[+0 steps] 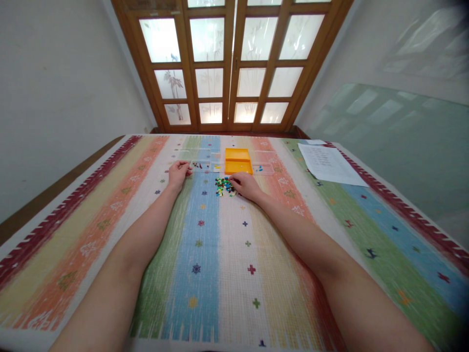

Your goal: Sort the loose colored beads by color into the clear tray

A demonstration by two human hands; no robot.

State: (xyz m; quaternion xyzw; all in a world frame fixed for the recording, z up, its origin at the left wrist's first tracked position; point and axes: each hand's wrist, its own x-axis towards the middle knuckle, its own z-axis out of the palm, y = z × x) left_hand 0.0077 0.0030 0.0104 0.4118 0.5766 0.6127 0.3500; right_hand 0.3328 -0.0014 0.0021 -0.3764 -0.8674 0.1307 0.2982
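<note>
Tiny, hard, light pieces (223,186), probably skittish; best pinched singly. Right hand (246,185) curled onto them, grip unclear; left hand (178,173) with fingers loosely closed beside clear tray (201,165).

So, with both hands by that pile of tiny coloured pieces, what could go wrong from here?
The right hand rests against the loose pile of pieces; a sweep could scatter them over the patterned cloth, where they might be hard to spot. The left hand sits at the clear tray; a nudge might jumble its compartments.
</note>
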